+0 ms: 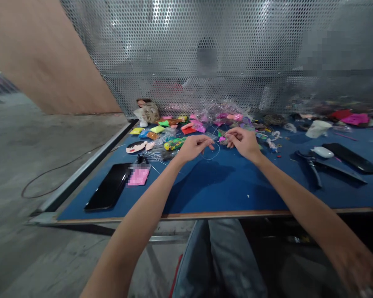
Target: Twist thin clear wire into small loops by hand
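Note:
Over the middle of the blue table, my left hand (196, 147) is closed in a pinch on a thin clear wire (212, 159). The wire curves in a loose loop below and between my hands. My right hand (244, 141) faces it a short way off, thumb and fingers pinched together at the wire's other side. Exactly where the wire enters the right fingertips is too fine to see. Behind the fingertips lie small pink and green pieces (222, 139). Nearest my left hand is a yellow-green patterned packet (174, 143).
A black phone (108, 187) and a pink packet (139, 176) lie left. Thin wires (155, 156) lie beside a flat doll-face piece (136, 147). Pliers (311, 167), a white mouse-like object (322, 152) and a dark case (352, 158) are right. A perforated metal panel (180, 54) stands behind.

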The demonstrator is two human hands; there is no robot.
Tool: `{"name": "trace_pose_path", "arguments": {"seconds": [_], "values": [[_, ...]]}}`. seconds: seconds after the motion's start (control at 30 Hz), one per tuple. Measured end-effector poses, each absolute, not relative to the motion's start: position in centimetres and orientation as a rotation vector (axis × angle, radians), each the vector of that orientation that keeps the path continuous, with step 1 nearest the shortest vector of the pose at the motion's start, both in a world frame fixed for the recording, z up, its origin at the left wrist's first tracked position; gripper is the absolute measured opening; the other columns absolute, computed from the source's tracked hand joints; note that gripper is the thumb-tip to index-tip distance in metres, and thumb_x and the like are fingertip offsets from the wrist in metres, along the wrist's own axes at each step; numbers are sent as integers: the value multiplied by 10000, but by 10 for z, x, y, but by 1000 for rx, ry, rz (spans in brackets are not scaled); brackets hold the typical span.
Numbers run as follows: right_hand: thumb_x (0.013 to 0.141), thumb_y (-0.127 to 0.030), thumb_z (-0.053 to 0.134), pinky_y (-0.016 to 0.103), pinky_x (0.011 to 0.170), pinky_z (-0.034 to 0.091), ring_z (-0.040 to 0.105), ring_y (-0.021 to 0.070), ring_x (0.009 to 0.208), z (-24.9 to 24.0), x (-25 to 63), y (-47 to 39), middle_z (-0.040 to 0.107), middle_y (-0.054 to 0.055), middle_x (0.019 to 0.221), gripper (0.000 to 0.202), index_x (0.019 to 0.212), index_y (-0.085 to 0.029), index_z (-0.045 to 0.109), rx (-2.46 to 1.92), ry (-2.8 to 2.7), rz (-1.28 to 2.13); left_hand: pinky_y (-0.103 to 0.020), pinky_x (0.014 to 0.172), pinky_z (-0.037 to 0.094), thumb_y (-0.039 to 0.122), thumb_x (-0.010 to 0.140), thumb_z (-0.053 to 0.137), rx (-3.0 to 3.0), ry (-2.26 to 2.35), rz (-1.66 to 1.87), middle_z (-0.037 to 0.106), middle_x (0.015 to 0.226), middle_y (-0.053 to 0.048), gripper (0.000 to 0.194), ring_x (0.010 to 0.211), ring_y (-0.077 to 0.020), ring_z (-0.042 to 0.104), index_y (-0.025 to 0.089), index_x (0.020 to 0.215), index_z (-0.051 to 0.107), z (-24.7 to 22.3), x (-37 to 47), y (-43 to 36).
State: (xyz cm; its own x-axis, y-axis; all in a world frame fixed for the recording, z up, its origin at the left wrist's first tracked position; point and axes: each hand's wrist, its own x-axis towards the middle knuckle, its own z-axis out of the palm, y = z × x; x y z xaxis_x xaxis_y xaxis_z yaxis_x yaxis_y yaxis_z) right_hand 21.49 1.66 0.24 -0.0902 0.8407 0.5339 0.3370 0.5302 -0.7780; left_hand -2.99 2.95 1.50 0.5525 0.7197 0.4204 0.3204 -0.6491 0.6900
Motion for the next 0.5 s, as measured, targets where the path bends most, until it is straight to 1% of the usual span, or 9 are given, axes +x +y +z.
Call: {"name": "trace_pose_path", "arguments": {"seconds": [0.07, 0.17, 0.3, 0.4, 0.5], "values": [[826, -546, 737, 359, 594, 598, 695, 208, 596, -1, 209, 17, 723, 54, 724, 366, 943, -201, 708, -955, -1589, 732, -227, 576, 480, 487, 999, 478, 2251, 864, 1006, 781, 944, -68, 418, 545, -103, 581, 154, 996, 731, 16, -26, 27], [777, -548, 787, 363, 616, 624, 719, 208, 619, -4, 204, 17, 745, 67, 753, 400, 920, -185, 698, -924, -1514, 870, -220, 573, 484, 465, 1000, 482, 2263, 903, 998, 783, 943, -55, 389, 523, -99, 592, 155, 995, 717, 14, -24, 25], [753, -546, 809, 358, 646, 642, 728, 198, 630, -5, 200, 15, 756, 59, 757, 405, 889, -187, 680, -906, -1450, 969, -224, 593, 492, 466, 998, 471, 2303, 979, 943, 787, 932, -33, 384, 516, -105, 617, 176, 981, 722, 10, -22, 27], [745, -514, 826, 363, 695, 652, 740, 197, 670, -6, 196, 13, 761, 52, 777, 382, 883, -192, 673, -869, -1435, 1039, -228, 614, 490, 455, 990, 484, 2347, 1075, 925, 790, 920, -18, 358, 529, -112, 635, 197, 978, 733, 9, -23, 29], [706, -479, 861, 377, 757, 655, 754, 209, 737, -9, 194, 13, 762, 45, 793, 381, 880, -197, 674, -854, -1436, 1133, -233, 622, 479, 452, 985, 496, 2393, 1182, 919, 786, 850, -8, 349, 548, -126, 648, 215, 949, 749, 9, -26, 30]]}}
